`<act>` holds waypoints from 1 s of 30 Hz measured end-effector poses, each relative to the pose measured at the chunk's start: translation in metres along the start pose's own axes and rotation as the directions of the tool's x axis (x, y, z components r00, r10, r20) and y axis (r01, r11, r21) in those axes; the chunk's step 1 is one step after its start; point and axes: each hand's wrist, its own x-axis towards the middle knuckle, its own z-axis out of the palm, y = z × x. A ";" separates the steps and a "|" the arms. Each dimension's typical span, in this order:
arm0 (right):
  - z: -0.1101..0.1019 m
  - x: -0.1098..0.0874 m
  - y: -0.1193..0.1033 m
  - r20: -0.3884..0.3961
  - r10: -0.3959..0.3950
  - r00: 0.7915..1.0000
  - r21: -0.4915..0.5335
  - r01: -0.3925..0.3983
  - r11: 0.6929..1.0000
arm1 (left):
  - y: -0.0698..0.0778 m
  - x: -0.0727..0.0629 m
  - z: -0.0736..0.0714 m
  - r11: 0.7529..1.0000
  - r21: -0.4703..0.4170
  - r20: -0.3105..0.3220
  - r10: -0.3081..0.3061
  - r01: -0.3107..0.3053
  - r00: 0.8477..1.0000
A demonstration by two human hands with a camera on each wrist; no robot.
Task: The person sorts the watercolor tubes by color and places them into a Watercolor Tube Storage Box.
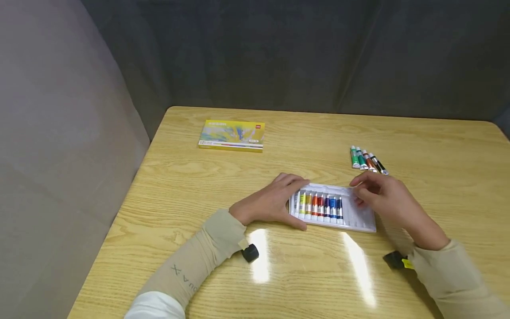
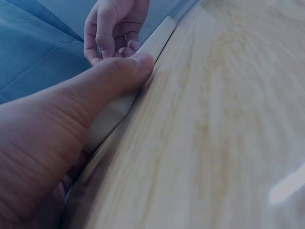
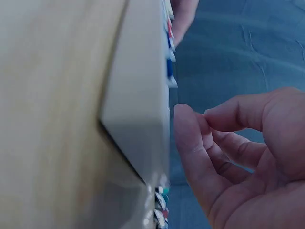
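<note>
Biggest thing first: a dark curtain (image 1: 255,57) is hung at 12 o'clock, behind a wood-grain surface (image 1: 191,177) with a couple of bright glare streaks on it. A white plastic tray (image 1: 360,221) is laid flat near the middle of that, a bit toward 4 o'clock, with its long side running roughly 9 to 3. From the tray, a yellow printed box (image 1: 232,136) can be spotted lying flat at about 10 o'clock, well apart. The tray's 9 o'clock end is held by the left hand (image 1: 275,201), spread wide around it, thumb along the near side and fingers up at the far edge. The right hand (image 1: 388,199) is held over the 3 o'clock end, fingers loosely bent, thumb close to the forefinger, nothing gripped as far as can be seen; whether the tray is touched by it can't really be told. Eight paint tubes (image 1: 320,207) are lined up in the tray toward 9 o'clock, pale through yellow, orange, red and blues. Smallest bunch: four loose tubes (image 1: 361,158), two greens, a brownish-orange and a black, fanned out at 1 o'clock from the tray.
</note>
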 end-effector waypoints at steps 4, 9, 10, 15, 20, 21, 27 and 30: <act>-0.005 0.009 0.006 -0.022 0.024 0.999 0.013 -0.024 1.000 | -0.002 -0.001 0.001 1.000 0.007 0.002 0.000 0.000 1.000; -0.011 0.020 0.010 -0.039 0.052 0.998 0.007 -0.051 0.999 | -0.003 0.000 0.002 1.000 0.016 0.012 -0.004 0.004 1.000; -0.013 0.022 0.011 -0.043 0.059 0.997 0.006 -0.059 0.998 | -0.003 0.000 0.002 1.000 0.017 0.014 -0.004 0.004 1.000; -0.027 0.034 0.013 -0.063 0.078 0.995 -0.023 -0.080 0.997 | -0.003 0.000 0.002 1.000 0.015 0.018 -0.005 0.005 1.000; -0.041 0.052 0.016 -0.111 0.060 0.992 -0.126 -0.074 0.989 | -0.003 -0.001 0.001 1.000 0.028 0.019 -0.009 0.008 1.000; -0.043 0.056 0.016 -0.122 0.051 0.991 -0.146 -0.069 0.987 | -0.003 -0.001 0.001 1.000 0.029 0.019 -0.009 0.008 1.000; -0.046 0.076 0.023 -0.162 0.001 0.987 -0.209 -0.035 0.977 | -0.002 -0.001 -0.001 1.000 0.026 0.014 0.000 0.000 1.000; -0.045 0.083 0.028 -0.160 -0.021 0.987 -0.224 -0.015 0.975 | -0.002 0.000 -0.001 1.000 0.027 0.013 0.005 -0.005 1.000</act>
